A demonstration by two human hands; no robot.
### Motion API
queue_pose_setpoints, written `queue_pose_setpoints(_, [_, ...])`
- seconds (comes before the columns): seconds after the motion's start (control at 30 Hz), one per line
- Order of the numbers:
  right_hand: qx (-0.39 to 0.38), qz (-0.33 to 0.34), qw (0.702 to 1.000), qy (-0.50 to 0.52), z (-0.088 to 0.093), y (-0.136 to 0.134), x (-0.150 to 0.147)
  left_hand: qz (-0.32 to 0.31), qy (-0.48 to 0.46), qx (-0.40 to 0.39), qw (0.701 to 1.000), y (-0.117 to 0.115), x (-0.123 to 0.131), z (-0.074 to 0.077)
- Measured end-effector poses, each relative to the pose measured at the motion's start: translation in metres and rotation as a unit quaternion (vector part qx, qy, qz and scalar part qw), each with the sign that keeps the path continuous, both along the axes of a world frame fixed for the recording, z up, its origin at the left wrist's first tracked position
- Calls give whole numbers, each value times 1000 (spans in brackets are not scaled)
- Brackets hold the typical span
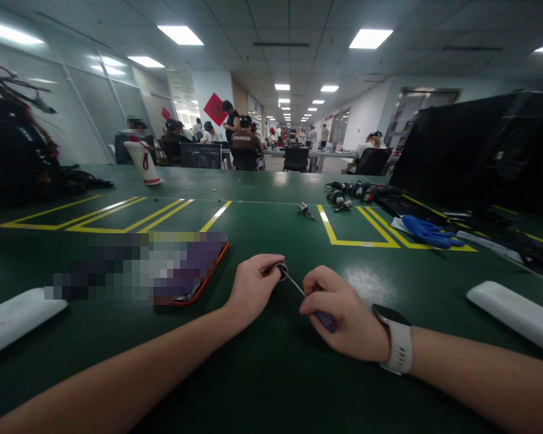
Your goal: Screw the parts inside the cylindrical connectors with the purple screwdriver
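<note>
My left hand (252,288) pinches a small dark metal ring (282,272) between thumb and fingertips, above the green table (271,374). To its right, my right hand (344,310) is closed around the handle of a screwdriver (326,320), whose thin shaft points up and left. The tip of the shaft reaches the ring; whether it touches or passes inside is too small to tell. A watch with a pale strap sits on my right wrist. Left of my left hand lies a phone in an orange-edged case (203,277), partly blurred out.
Metal parts (306,211) and black tools (344,196) lie farther back. A blue glove (428,232) is at right, near a large black case (479,150). White bars (516,313) flank both sides. A paper cup (143,163) stands back left. People sit beyond the table.
</note>
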State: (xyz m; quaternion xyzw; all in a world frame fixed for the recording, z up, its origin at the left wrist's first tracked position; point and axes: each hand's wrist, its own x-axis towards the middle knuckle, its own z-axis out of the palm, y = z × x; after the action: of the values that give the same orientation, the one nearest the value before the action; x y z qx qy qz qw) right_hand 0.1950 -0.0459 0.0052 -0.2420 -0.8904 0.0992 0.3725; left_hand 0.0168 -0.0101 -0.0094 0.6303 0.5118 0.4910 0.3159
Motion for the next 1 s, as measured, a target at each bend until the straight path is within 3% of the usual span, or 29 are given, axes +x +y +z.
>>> queue_pose_setpoints(0.33, [6, -18, 999, -37, -2, 0, 0, 2, -7, -28, 1000, -3, 0, 8])
queue_pose_setpoints(0.77, [-2, -53, 998, -28, -2, -1, -1, 0, -76, -81, 994, -4, 3, 7])
queue_pose_setpoints(1.0, [-14, -52, 998, -17, 2, -1, -2, 1, -89, -69, 994, -1, 2, 2])
